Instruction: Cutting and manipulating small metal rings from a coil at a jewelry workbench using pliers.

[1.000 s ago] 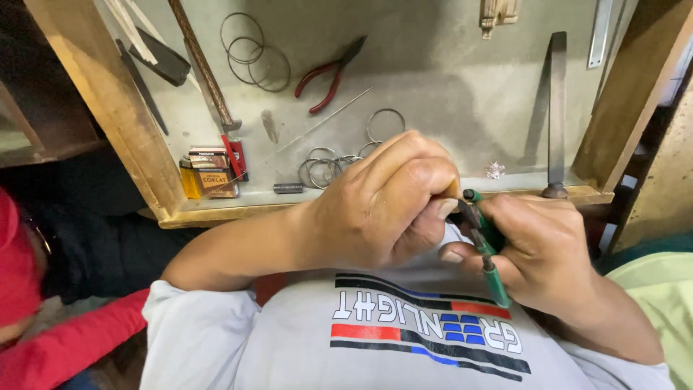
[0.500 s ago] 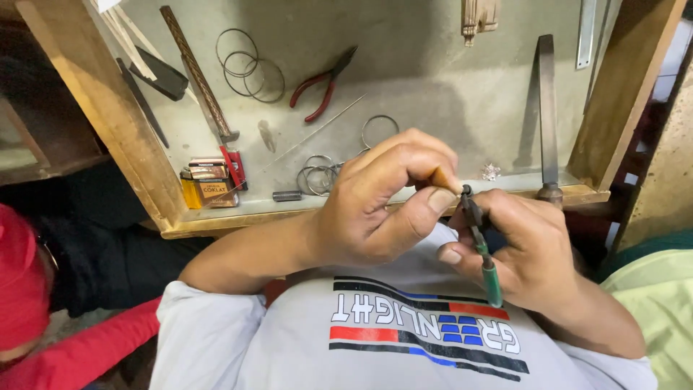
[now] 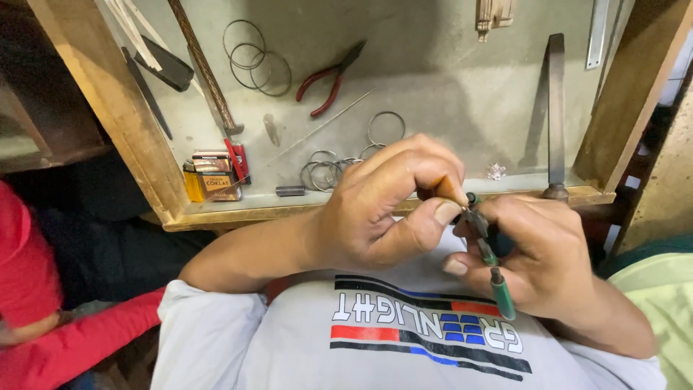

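Note:
My left hand (image 3: 379,209) is closed, pinching a small orange-brown piece (image 3: 449,190) between thumb and fingers. My right hand (image 3: 538,256) grips green-handled pliers (image 3: 492,269), whose jaws meet that piece right at my left thumb tip. Both hands hover over my white printed shirt (image 3: 404,332), just in front of the wooden tray's front edge (image 3: 289,211). What the jaws hold is too small to tell.
The wooden-framed tray holds red-handled pliers (image 3: 328,72), several wire rings (image 3: 256,54), more rings (image 3: 339,162), a long file (image 3: 556,108), a rod tool (image 3: 206,68), small boxes (image 3: 213,177) and a tiny silver piece (image 3: 495,171). A person's red sleeve (image 3: 43,318) lies at the left.
The view has shifted slightly downward and left. My hands stay together, with the pliers still at the small piece; my left fingers have curled a bit tighter.

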